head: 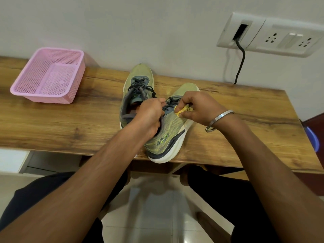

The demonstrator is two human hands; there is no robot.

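Two yellow-green running shoes with dark laces stand on the wooden table (70, 123). The far shoe (140, 79) lies just left of the near shoe (168, 137), whose heel overhangs the table's front edge. My left hand (149, 116) grips the near shoe at its collar, fingers curled into the opening by the laces. My right hand (198, 107) pinches a small crumpled yellow cloth (181, 111) against the near shoe's upper beside the laces. A metal bangle sits on my right wrist.
A pink perforated plastic basket (50, 76) stands at the table's back left. On the wall at the right are a socket panel (273, 35) and a black cable (241, 62) hanging down behind the table. A blue object (313, 137) shows at the right edge.
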